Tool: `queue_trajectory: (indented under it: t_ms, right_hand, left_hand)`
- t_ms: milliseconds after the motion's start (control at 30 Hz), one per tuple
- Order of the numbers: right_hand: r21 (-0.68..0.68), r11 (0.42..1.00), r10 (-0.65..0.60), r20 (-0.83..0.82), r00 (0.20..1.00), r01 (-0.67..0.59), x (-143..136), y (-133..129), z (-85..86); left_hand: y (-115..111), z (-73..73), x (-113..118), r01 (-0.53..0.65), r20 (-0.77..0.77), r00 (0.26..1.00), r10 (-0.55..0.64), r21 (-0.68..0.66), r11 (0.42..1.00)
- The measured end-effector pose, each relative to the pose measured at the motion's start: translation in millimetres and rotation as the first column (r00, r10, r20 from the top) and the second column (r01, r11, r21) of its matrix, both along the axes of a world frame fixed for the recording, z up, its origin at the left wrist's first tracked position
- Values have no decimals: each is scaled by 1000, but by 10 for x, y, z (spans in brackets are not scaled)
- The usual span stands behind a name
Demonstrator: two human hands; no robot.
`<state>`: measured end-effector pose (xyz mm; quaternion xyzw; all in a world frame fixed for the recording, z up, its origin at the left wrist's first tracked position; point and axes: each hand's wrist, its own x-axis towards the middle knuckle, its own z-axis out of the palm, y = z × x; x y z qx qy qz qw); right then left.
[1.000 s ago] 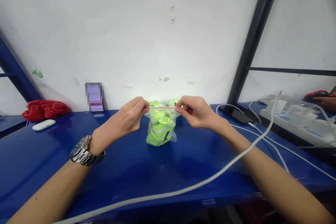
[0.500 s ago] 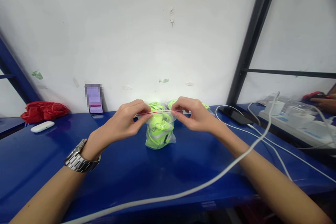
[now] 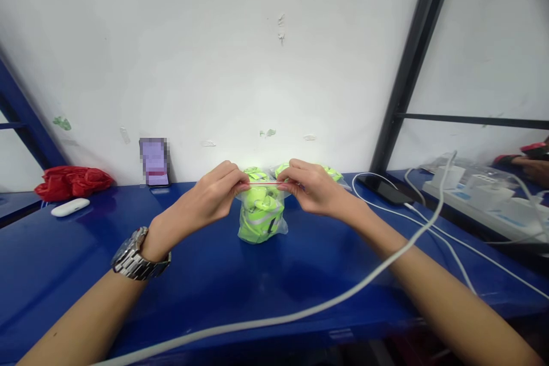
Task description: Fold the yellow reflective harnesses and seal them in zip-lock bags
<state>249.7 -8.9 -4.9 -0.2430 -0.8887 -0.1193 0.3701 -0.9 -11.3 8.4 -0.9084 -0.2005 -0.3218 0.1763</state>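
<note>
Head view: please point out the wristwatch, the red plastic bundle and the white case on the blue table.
wristwatch point(image 3: 138, 264): head view, metal band
red bundle point(image 3: 74, 182): head view, crumpled middle
white case point(image 3: 70, 207): head view, top

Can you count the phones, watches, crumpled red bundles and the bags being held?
Phones, one purple-screened phone leaning, one flat black phone: 2
Silver metal watch: 1
Crumpled red plastic bundle: 1
Clear plastic bag of yellow-green fabric, between left hand and right hand: 1
Total: 5
</note>
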Motion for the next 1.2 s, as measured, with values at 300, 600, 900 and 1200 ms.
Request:
queue_trajectory:
  t_ms: [300,600,900,1200]
  right_hand:
    - [-1,998,58,27,998,-58,-13,-55,43]
    - [-31,995,92,-21,996,-93,-39,-96,54]
    - [-114,986,117,-41,992,-121,-44,-106,55]
    - [-138,984,113,-26,993,-116,-45,-179,73]
  left_hand:
    - [-122,0,40,-79,-42,996,77,-41,996]
    - [-139,-33,106,-97,-41,995,96,-41,994]
    - [-186,110,50,-63,-31,998,57,-246,967]
    - [-234,181,147,-91,-134,989,61,-233,968]
